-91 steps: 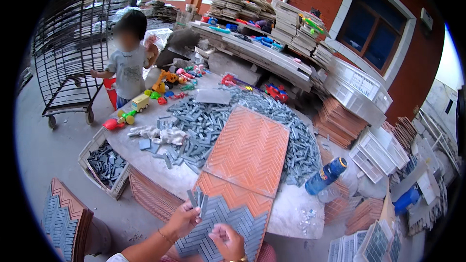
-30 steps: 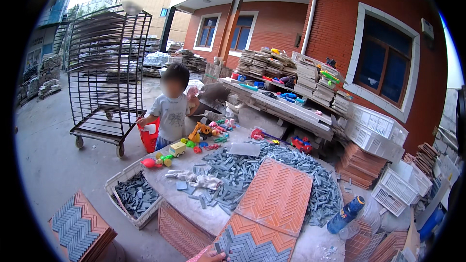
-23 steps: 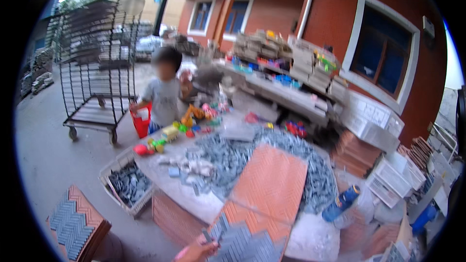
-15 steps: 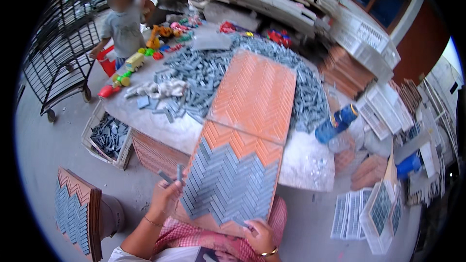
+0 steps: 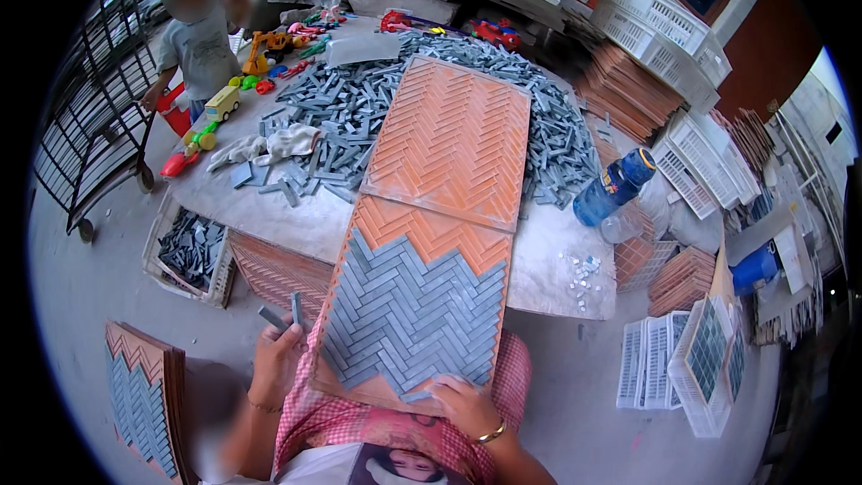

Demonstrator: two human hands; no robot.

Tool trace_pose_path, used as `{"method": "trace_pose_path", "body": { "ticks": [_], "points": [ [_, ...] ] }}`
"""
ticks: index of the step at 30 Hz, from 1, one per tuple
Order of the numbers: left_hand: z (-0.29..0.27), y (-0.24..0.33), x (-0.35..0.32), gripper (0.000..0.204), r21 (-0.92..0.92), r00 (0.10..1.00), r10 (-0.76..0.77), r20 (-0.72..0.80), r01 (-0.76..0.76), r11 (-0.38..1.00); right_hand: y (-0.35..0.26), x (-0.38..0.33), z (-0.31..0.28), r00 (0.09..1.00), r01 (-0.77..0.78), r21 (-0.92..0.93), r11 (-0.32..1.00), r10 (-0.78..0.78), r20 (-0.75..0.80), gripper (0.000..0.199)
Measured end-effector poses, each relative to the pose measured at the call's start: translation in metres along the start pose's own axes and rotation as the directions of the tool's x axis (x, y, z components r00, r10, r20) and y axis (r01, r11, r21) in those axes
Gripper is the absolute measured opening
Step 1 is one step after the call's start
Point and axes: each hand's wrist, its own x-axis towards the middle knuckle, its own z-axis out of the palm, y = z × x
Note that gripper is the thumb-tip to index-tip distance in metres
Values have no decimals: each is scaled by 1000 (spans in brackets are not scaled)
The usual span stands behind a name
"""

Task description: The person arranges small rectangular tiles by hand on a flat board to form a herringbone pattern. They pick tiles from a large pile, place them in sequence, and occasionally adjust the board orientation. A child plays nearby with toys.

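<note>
My left hand (image 5: 277, 357) is closed on two slim grey tile strips (image 5: 296, 307), which stick up from its fingers beside the board. An orange herringbone-grooved board (image 5: 431, 223) leans from my lap onto the table. Grey tile strips (image 5: 409, 305) fill most of its grooves in a zigzag pattern, with bare orange at the top and bottom corners. My right hand (image 5: 465, 406) lies at the board's near edge, its fingers resting on the lowest tiles. A second, unfilled orange board (image 5: 453, 139) lies beyond, partly on the pile of loose grey strips (image 5: 346, 117).
The pale table (image 5: 296, 229) bears gloves (image 5: 292, 142), toys (image 5: 224, 103) and a blue bottle (image 5: 615, 187). A crate of dark strips (image 5: 190, 251) and stacked filled boards (image 5: 142, 404) stand left; white crates (image 5: 705, 377) stand right. A child (image 5: 199, 58) stands by a wire cart (image 5: 99, 126).
My view has shifted slightly, so the table sits higher and further left. My left hand has drawn down and away from the board, still with the strips. The right hand stays at the near edge.
</note>
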Motion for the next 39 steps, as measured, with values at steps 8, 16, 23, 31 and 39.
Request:
{"method": "trace_pose_path", "body": {
  "ticks": [8,16,23,31,39],
  "points": [
    [-13,-8,0,18,-10,1000,13,-13,-13,1000,16,17,3,991,121,31,992,-123,59,18],
    [8,-4,-4,17,-11,1000,-4,10,4,1000,13,16,10,988,147,17,989,-148,41,10],
    [23,-13,-13,21,-24,960,-226,168,233,972,-5,23,3,997,14,135,991,-24,73,14],
    [53,-17,-32,28,73,867,-359,345,357,931,-35,72,-10,986,38,432,901,37,-163,22],
    [64,-20,-40,25,496,922,-137,361,-66,866,-20,59,1,949,-251,914,320,268,166,21]
  ]
}}
